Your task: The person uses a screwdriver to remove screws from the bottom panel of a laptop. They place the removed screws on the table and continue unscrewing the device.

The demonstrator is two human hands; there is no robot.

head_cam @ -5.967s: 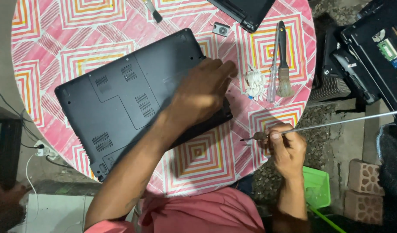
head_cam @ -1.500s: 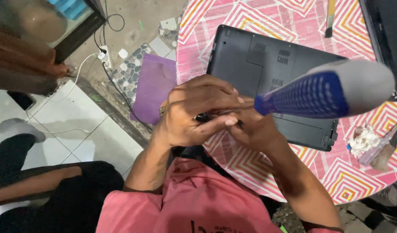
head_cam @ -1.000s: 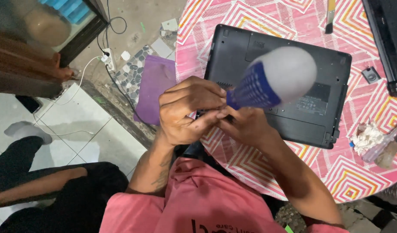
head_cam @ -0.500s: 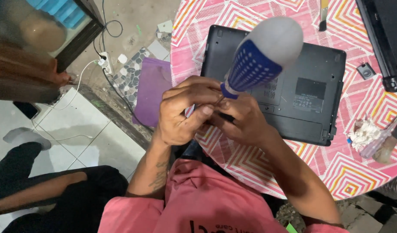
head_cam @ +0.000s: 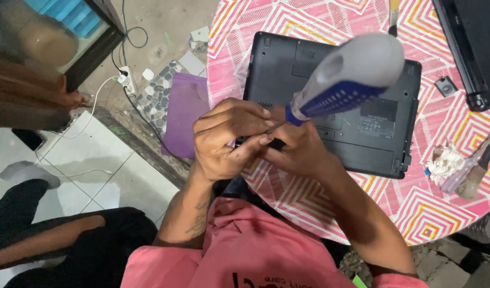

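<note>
up close, both hands meet at the near edge of the upturned black laptop [head_cam: 341,112] on the pink patterned table [head_cam: 426,213]. left hand [head_cam: 226,138] pinches the shaft, right hand [head_cam: 298,152] curls beneath; the blue-grey screwdriver [head_cam: 346,80] handle rises between them.

Round pink-patterned table [head_cam: 287,197] under black laptop [head_cam: 373,138], crumpled tissue [head_cam: 442,162], small square part [head_cam: 446,85]

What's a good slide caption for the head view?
Both hands, left hand and right hand, grip a blue-and-grey screwdriver over an upturned black laptop.
</note>
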